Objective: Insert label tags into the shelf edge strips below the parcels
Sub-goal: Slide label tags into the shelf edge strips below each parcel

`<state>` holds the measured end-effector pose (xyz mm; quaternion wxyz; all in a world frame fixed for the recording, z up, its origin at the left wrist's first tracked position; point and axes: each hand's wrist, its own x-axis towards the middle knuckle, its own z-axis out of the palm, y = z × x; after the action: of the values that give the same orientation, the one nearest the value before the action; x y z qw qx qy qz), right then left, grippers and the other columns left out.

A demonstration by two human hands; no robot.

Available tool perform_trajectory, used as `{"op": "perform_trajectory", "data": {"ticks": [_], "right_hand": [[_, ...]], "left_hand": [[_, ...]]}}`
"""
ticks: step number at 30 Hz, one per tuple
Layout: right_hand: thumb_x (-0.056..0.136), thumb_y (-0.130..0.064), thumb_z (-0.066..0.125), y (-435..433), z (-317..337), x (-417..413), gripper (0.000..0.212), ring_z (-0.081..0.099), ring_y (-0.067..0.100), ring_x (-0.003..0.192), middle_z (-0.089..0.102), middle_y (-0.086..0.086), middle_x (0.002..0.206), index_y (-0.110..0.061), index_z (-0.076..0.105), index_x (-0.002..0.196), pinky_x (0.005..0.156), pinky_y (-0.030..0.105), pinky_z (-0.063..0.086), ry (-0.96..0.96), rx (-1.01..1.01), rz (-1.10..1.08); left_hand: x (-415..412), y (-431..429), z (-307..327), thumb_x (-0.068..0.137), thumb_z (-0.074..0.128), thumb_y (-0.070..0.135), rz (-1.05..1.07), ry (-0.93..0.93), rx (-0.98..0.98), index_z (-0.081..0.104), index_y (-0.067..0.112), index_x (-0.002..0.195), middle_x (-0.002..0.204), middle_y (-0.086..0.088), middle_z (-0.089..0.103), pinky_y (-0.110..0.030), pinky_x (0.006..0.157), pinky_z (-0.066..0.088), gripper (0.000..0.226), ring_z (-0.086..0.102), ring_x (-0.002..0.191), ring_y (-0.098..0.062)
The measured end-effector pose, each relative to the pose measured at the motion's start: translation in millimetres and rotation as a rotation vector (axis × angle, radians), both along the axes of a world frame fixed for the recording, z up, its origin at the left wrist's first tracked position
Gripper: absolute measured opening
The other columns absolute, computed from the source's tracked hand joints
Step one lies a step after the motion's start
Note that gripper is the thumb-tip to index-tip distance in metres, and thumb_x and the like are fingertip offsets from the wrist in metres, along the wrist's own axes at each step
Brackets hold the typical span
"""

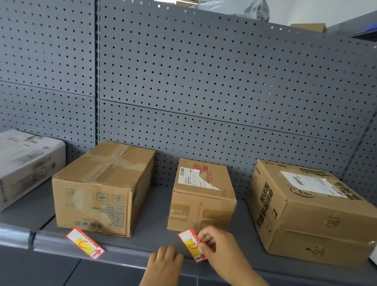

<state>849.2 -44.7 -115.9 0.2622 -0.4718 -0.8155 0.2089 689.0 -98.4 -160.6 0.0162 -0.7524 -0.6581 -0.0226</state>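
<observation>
Pinching the label tag, the right hand needed it level with the edge strip; the left hand rested loose-fingered, empty.

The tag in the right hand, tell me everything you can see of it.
The tag is a small oblong slip, seemingly paper: white with a red border, a yellow patch bearing a red handwritten mark, and part of a red arrow at its lower end. It sits tilted, lower end at the front edge of the shelf, before the small box. The right hand pinches its right side; the left hand rests on that edge beside it, apparently not touching.
</observation>
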Motion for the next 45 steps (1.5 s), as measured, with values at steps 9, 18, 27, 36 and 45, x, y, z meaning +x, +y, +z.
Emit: {"op": "perform_trajectory", "data": {"ticks": [9,18,27,36,45], "right_hand": [[0.086,-0.019,0.062,0,-11,-3,0.014,0.062,0.001,0.081,0.063,-0.014,0.089,-0.032,0.059,0.089,0.072,0.026,0.057,-0.021,-0.019,0.027],[0.086,-0.023,0.061,1,-18,-4,0.011,0.058,0.003,0.081,0.061,-0.013,0.092,-0.033,0.059,0.09,0.074,0.028,0.055,-0.126,-0.012,0.031],[0.089,-0.021,0.059,3,-9,6,0.014,0.059,0.003,0.085,0.06,-0.016,0.095,-0.031,0.059,0.099,0.079,0.026,0.055,-0.129,-0.045,0.023],[0.09,-0.021,0.058,-7,5,43,0.012,0.055,-0.003,0.092,0.059,-0.019,0.098,-0.031,0.062,0.097,0.084,0.023,0.051,-0.084,0.066,-0.075],[0.089,-0.014,0.057,-34,12,137,0.013,0.055,0.001,0.088,0.062,-0.008,0.098,-0.022,0.065,0.096,0.079,0.015,0.047,-0.067,0.061,-0.27]], "left_hand": [[-2,1,3,0.084,0.054,0.01,-0.019,0.015,-0.022,0.04,0.015,0.128,0.132,-0.007,0.041,-0.035,0.102,0.03,0.046,0.039,0.121,-0.027],[-10,-6,7,0.088,0.048,0.014,-0.073,0.016,-0.011,0.031,0.02,0.141,0.143,-0.004,0.035,-0.036,0.106,0.025,0.056,0.035,0.129,-0.025],[-17,-10,21,0.091,0.039,0.016,-0.09,-0.055,0.07,0.042,0.02,0.132,0.135,-0.003,0.043,-0.031,0.1,0.03,0.041,0.043,0.122,-0.023],[13,10,48,0.091,0.043,0.017,-0.25,-0.14,0.185,0.049,0.019,0.119,0.123,-0.001,0.05,-0.029,0.093,0.034,0.029,0.048,0.111,-0.02],[103,41,59,0.09,0.041,0.018,-0.496,-0.142,0.244,0.049,0.017,0.11,0.114,-0.004,0.05,-0.033,0.083,0.034,0.021,0.049,0.106,-0.024]]}}
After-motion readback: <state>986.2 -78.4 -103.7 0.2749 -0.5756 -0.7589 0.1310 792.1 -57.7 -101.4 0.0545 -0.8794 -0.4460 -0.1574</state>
